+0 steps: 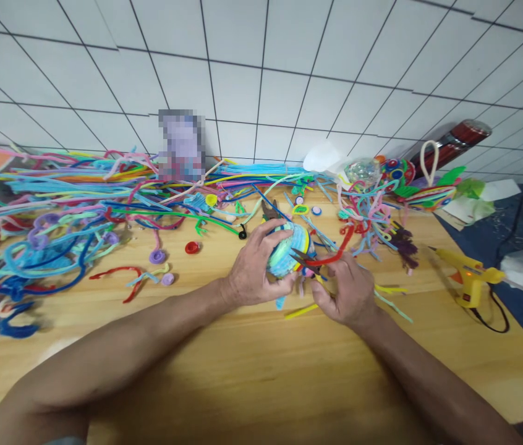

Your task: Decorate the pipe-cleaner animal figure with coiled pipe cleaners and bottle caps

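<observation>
My left hand [255,266] is wrapped round a ball covered in pipe cleaners [284,250], striped light blue, green and yellow. In my right hand [347,290] is a pair of scissors [308,258], its dark blades parted at the ball's right side. A red pipe cleaner [342,247] runs from the ball beside the blades, up past my right fingers. Pliers with dark jaws [271,210] lie just behind the ball. A yellow pipe cleaner [301,311] rests on the table beneath my hands.
Many coloured pipe cleaners [57,185] spread over the left and back of the wooden table [224,377]. A yellow glue gun [470,275] stands at the right edge with its cord. Finished colourful pieces [428,198] and a dark red cylinder [456,145] sit at the back right.
</observation>
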### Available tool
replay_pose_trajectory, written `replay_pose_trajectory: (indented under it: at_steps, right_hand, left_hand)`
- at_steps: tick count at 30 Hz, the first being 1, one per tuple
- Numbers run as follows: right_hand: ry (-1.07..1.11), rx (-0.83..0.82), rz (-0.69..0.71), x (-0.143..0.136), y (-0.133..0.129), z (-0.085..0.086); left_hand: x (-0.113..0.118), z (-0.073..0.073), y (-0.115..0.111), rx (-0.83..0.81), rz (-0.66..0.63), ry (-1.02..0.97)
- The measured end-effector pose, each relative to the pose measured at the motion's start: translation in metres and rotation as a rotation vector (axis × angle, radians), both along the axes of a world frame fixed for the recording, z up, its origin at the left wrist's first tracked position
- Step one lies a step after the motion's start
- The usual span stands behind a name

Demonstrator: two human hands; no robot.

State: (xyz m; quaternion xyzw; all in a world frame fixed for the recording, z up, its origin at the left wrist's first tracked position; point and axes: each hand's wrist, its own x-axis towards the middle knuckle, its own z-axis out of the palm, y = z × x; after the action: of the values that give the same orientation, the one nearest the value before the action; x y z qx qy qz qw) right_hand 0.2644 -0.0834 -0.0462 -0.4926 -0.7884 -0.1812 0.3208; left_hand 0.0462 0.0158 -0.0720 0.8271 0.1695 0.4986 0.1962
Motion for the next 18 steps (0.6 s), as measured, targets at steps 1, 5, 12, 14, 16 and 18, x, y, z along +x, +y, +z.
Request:
replay_pose_trajectory:
  at_steps: [1,5,12,14,16,18]
  right_hand:
    - [0.001,0.0,0.004,-0.0003,0.0,0.0006]
    - [0.0,-0.012,0.007,-0.0007,-0.0009,0.0024]
    - [0.016,-0.037,0.019,-0.0001,-0.0021,0.0026]
    - [0.019,-0.038,0.018,0.0002,-0.0021,0.0015]
    - [0.018,-0.043,0.015,0.0006,-0.0021,0.0002]
    - [0.015,-0.05,0.019,0.0009,-0.0019,-0.0005]
  left_hand:
    - [0.0,0.0,-0.0001,0.0,0.0,0.002]
    - [-0.0002,-0.0002,-0.0006,-0.001,0.005,0.011]
    - [-0.0003,-0.0001,-0.0003,0.002,0.005,0.01]
    - [-0.0001,-0.0002,-0.0002,0.0,0.003,0.008]
    - [0.0001,-0.0004,-0.0002,-0.006,0.0,0.01]
    - [0.0003,-0.0006,-0.0002,-0.007,-0.002,0.008]
